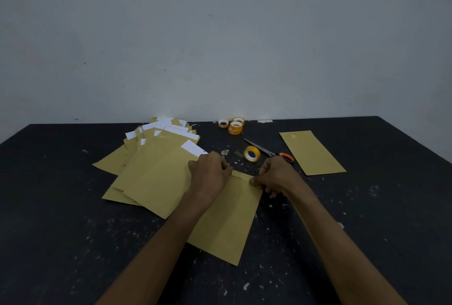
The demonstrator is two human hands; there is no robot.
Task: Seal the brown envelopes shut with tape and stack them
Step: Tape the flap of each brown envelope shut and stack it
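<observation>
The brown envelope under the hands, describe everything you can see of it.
The plain brown paper envelope lies flat on the dark speckled table, tilted, its long side running away from the person. A fold line crosses its far end. The right hand pinches the far right corner; the left hand sits curled on the far left corner, its forearm covering the left edge. No label shows. Contact with the pile of brown envelopes beside it is hidden.

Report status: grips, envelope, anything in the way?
Left grip and right grip both pinch envelope at its top flap. Flap folded down; tape on it not discernible. Tape roll and scissors lie just beyond, nothing blocking.
</observation>
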